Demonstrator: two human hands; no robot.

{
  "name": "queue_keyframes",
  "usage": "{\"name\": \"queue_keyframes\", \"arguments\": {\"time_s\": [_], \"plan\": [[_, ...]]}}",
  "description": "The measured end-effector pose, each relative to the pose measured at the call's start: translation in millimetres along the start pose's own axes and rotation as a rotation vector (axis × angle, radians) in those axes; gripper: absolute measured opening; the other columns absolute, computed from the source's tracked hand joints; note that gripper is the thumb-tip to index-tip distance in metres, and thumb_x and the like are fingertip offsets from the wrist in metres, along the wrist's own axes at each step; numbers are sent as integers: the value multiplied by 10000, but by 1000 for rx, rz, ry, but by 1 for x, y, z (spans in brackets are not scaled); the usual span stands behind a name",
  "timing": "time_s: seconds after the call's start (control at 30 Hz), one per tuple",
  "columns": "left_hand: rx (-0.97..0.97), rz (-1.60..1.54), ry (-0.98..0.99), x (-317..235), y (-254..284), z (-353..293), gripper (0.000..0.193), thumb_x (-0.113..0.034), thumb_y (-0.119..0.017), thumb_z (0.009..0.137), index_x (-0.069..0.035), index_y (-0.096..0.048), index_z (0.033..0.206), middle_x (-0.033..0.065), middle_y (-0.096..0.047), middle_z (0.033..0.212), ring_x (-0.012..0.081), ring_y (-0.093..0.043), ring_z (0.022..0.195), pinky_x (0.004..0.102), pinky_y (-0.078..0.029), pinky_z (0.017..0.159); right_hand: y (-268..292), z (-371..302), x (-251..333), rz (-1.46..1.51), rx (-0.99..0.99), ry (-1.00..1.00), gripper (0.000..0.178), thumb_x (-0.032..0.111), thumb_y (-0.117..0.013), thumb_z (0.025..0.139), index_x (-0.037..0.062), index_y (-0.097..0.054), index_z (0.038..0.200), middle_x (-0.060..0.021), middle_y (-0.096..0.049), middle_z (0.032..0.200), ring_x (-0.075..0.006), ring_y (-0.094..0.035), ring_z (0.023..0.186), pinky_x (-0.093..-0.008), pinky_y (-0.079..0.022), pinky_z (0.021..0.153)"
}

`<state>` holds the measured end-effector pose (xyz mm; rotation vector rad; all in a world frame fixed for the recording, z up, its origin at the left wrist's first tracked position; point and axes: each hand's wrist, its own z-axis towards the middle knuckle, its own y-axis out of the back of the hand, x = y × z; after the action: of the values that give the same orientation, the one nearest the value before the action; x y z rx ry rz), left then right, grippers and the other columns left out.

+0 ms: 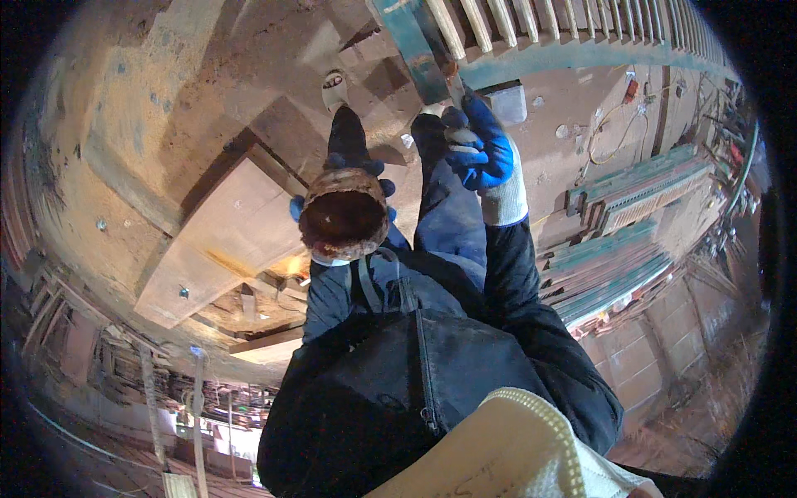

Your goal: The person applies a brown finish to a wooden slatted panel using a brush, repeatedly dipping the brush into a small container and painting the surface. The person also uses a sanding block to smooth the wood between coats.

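My left hand (pixel 387 187), in a blue-coated glove, is wrapped round a rusty, paint-crusted round pot (pixel 309 199) with a dark brown inside. The pot tilts so that its mouth shows; most of the hand is hidden behind it. Farther forward on the right, my right hand (pixel 479 149), gloved in blue and white, is closed round a small flat tool (pixel 453 86) with a reddish-brown smeared end. Whether it is a brush or a scraper I cannot tell. That end lies at the edge of a green-painted slatted wooden piece (pixel 415 51).
A large pale wooden board (pixel 237 220) lies on my left, with timber under it. Green slatted pieces are stacked (pixel 614 257) on the right. A yellowish cord (pixel 594 149) and a grey-white block (pixel 508 104) lie on the brown floor. My feet stand just ahead.
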<state>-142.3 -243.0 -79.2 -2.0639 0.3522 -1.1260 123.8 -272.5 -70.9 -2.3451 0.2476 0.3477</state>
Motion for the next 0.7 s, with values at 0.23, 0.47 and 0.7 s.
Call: {"name": "queue_keyframes", "arguments": {"time_s": [0.23,0.47,0.7], "plan": [[-159,491,-91,-97,-33,-13,735,-584,-563,866,-162,-374,1438,142,-341,1498,397,-366,1340,657,-297,1063,-5,-3,-33,-888,-361,492,244,243,-482,1007,75,-550,1170,39,-478,775,-32,-359,513,-191,-284,399],[-291,468,-190,-137,-30,19,611,-510,-511,918,-254,-361,1452,141,-291,1526,434,-327,1354,655,-262,1082,8,-54,-41,-798,-671,495,387,231,-527,971,132,-533,1345,75,-459,747,-11,-389,538,-167,-297,446],[-191,438,-10,-76,-59,101,511,-463,-513,931,-271,-448,1400,159,-311,1511,453,-377,1307,656,-359,1016,3,-106,21,-754,-677,676,449,270,-550,963,127,-480,1383,58,-454,753,-18,-399,552,-160,-297,420]]}}
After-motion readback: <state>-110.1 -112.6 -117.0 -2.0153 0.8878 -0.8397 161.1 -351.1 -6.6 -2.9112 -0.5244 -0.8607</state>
